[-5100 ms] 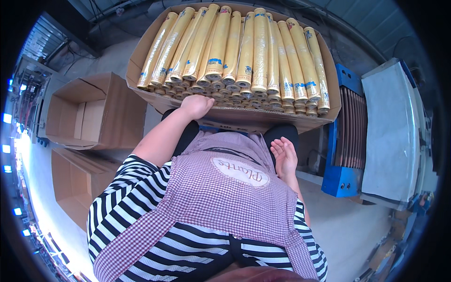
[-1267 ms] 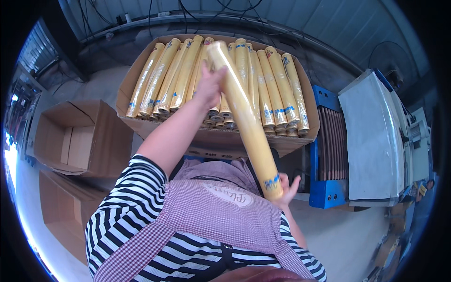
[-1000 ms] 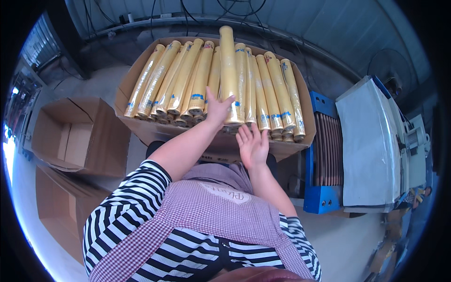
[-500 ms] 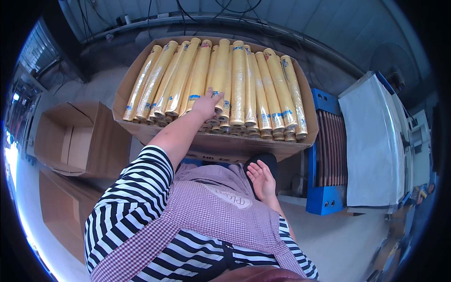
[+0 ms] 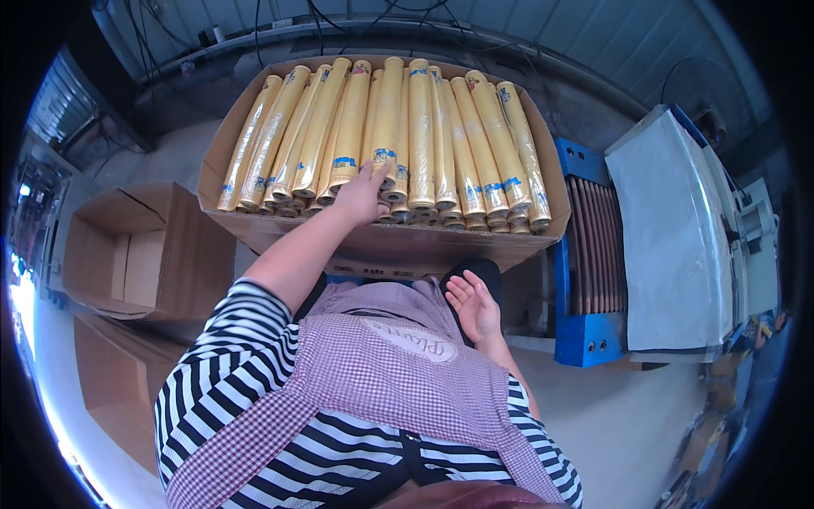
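A large cardboard box in front of me holds several long yellow rolls, wrapped in clear film and with blue printing near their ends. They lie side by side, with more roll ends showing beneath the top row. My left hand reaches over the box's near edge, fingers apart, touching the near end of a middle roll. No firm grip on that roll shows. Close to my body, below the box's near side, my right hand is held palm up, fingers stretched out and nothing in it.
Left of the box stands an open cardboard box, with another carton below it. To the right are a blue-ended frame with brown bars and a large white-covered unit. Cables hang along the back wall.
The view has shifted slightly, so the box and rolls sit a little higher and further left. My left hand stays at the roll's near end; my right hand remains open.
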`<state>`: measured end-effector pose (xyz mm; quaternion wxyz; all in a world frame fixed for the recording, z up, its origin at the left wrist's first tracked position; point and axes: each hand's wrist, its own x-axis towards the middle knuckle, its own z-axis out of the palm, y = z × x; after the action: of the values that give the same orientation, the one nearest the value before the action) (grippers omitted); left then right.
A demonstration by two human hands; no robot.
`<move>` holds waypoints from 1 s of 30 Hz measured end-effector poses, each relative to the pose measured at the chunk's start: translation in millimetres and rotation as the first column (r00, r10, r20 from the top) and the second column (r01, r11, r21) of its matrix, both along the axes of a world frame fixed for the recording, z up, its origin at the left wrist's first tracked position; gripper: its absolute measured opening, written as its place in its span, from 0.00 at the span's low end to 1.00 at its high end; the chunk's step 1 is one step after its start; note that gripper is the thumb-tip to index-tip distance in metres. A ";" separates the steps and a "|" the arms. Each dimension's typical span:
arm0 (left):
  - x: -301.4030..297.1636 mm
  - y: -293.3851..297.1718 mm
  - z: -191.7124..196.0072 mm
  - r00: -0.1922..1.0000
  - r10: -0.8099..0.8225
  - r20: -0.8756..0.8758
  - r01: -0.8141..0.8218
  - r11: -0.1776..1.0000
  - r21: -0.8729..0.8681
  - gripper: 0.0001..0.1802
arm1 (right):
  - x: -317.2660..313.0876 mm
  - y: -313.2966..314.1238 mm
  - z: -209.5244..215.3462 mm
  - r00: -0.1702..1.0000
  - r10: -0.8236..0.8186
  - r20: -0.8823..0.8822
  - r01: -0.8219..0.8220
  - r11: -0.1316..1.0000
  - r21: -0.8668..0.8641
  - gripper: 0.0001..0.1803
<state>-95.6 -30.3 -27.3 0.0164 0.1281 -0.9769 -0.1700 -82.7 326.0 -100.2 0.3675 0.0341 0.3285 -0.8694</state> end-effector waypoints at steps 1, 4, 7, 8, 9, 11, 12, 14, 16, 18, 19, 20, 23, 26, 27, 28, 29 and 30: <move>15.3 0.6 -6.6 0.998 0.001 -0.069 0.001 1.000 0.023 0.45 | -0.2 1.3 -1.2 1.000 0.003 0.004 -0.003 1.000 -0.010 0.23; 56.2 -3.9 -20.2 0.988 -0.009 -0.153 0.019 0.998 0.066 0.25 | -0.7 1.8 -0.5 1.000 0.013 0.009 -0.013 0.999 -0.032 0.22; 72.1 1.9 -23.6 0.998 -0.028 -0.060 0.030 0.999 0.032 0.18 | -4.2 -2.7 0.6 0.999 0.045 0.016 -0.045 0.999 -0.031 0.22; 74.1 5.8 -28.2 0.997 -0.016 -0.076 0.016 1.000 0.002 0.19 | -4.4 -3.8 1.0 0.998 0.057 0.025 -0.057 0.998 -0.027 0.22; 75.0 8.3 -32.1 0.996 -0.005 -0.093 0.002 1.000 -0.029 0.21 | -4.3 -5.9 1.0 0.998 0.064 0.021 -0.064 0.998 -0.021 0.22; 72.8 3.8 -33.0 0.993 -0.030 -0.115 0.027 0.999 -0.026 0.21 | -5.5 -10.6 0.2 0.997 0.078 0.008 -0.078 0.997 -0.010 0.22; 71.0 4.0 -32.2 0.994 -0.029 -0.105 0.027 0.999 -0.020 0.21 | -4.5 -10.7 -0.1 0.997 0.073 0.023 -0.073 0.997 -0.012 0.22; 69.9 4.9 -31.2 0.995 -0.027 -0.092 0.026 1.000 -0.011 0.21 | -3.0 -10.6 0.1 0.998 0.061 0.023 -0.062 0.998 0.004 0.22; 71.2 5.5 -30.4 0.996 -0.025 -0.085 0.024 1.000 -0.009 0.21 | -2.0 -10.9 0.4 0.998 0.057 0.021 -0.057 0.998 0.006 0.22; 74.3 4.3 -33.6 0.994 -0.027 -0.104 0.026 1.000 -0.014 0.21 | 0.1 -9.9 1.3 0.998 0.056 0.023 -0.056 0.998 -0.009 0.21; 75.0 3.2 -35.0 0.993 -0.029 -0.113 0.027 1.000 -0.016 0.20 | 0.0 -9.8 1.7 0.998 0.055 0.020 -0.054 0.998 -0.009 0.21; 74.7 3.9 -34.1 0.993 -0.029 -0.115 0.027 0.999 -0.017 0.20 | -0.3 -8.4 2.5 0.999 0.049 0.018 -0.049 0.999 -0.005 0.21; 73.1 4.6 -32.6 0.992 -0.028 -0.125 0.026 0.999 -0.019 0.20 | 0.9 -6.5 2.7 0.999 0.040 0.021 -0.040 0.999 -0.007 0.21; 70.2 3.2 -34.7 0.989 -0.027 -0.143 0.024 0.999 -0.025 0.20 | -0.4 -4.1 3.2 0.999 0.037 0.030 -0.037 0.999 0.002 0.21; 69.4 2.2 -35.6 0.989 -0.029 -0.146 0.025 0.999 -0.027 0.20 | -0.4 -3.5 3.3 0.999 0.038 0.032 -0.038 0.999 0.007 0.21; 68.4 1.6 -36.6 0.988 -0.030 -0.149 0.026 0.999 -0.030 0.20 | -1.3 -2.9 3.5 0.999 0.039 0.033 -0.039 0.999 0.013 0.21; 68.6 1.4 -37.7 0.986 -0.035 -0.163 0.030 0.999 -0.033 0.20 | -1.2 -2.9 3.7 0.999 0.038 0.031 -0.039 0.999 0.014 0.21; 68.7 1.2 -38.9 0.984 -0.039 -0.176 0.033 0.999 -0.038 0.19 | -1.3 -2.8 4.0 0.999 0.038 0.030 -0.039 0.999 0.015 0.21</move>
<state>-26.9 -29.2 -66.1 0.1023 0.0945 -0.9766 -0.1641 -84.0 323.1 -96.2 0.3887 0.0434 0.3307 -0.8589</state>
